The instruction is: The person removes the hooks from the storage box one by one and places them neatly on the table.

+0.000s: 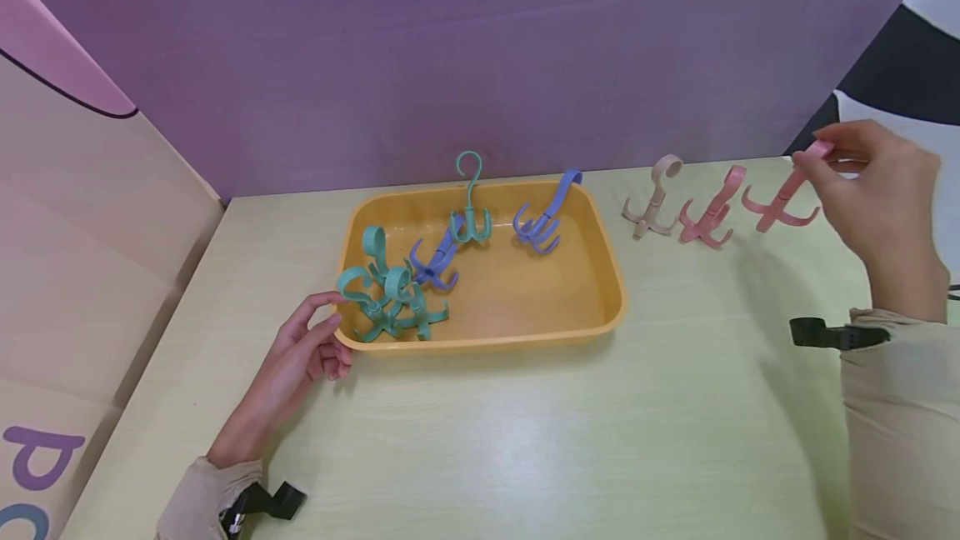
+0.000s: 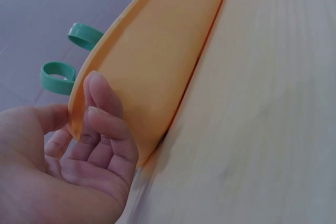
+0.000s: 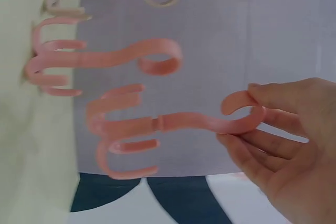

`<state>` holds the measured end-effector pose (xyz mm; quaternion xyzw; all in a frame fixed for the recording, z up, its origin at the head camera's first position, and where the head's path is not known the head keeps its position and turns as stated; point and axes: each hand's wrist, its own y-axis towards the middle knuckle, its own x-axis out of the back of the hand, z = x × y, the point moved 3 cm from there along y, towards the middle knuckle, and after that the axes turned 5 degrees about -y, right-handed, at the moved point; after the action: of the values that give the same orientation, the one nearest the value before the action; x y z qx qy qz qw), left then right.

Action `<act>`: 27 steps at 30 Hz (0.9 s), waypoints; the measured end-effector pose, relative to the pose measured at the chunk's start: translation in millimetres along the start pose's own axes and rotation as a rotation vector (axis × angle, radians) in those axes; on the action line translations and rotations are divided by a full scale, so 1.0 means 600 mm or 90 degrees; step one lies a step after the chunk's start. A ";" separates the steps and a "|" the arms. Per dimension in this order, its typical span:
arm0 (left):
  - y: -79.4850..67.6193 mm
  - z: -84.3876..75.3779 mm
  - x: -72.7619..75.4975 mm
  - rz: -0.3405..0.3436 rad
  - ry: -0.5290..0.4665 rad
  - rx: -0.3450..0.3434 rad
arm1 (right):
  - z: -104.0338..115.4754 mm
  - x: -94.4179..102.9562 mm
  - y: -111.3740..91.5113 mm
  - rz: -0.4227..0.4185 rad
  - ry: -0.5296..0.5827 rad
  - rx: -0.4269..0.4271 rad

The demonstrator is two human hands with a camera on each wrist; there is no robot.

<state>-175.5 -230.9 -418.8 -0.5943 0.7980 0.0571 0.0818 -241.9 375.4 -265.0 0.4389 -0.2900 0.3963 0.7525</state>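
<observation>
In the head view my right hand (image 1: 881, 190) pinches the curled top of a pink four-prong hook (image 1: 780, 202). In the right wrist view this pink hook (image 3: 184, 120) hangs prongs down, off the table. Beside it stand another pink hook (image 1: 708, 215) and a beige hook (image 1: 652, 202). My left hand (image 1: 300, 348) grips the front left corner of a yellow tray (image 1: 525, 302), thumb and fingers at the rim in the left wrist view. Several green hooks (image 1: 423, 315) crowd that corner, and another green hook (image 1: 470, 207) stands at the back. Two purple hooks (image 1: 540, 223) are also inside.
A pale wooden table (image 1: 525, 440) lies under everything. Behind it rises a purple backdrop (image 1: 487, 65). A light panel (image 1: 97, 232) closes off the left side, and a black and white panel (image 1: 885, 65) stands at the back right.
</observation>
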 end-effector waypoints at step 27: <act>0.001 0.000 0.000 -0.008 -0.003 0.005 | -0.070 -0.095 0.018 -0.007 0.048 -0.084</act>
<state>-175.9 -230.6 -419.1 -0.5991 0.7941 0.0545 0.0865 -276.9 396.5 -323.8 0.3748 -0.2842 0.3883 0.7924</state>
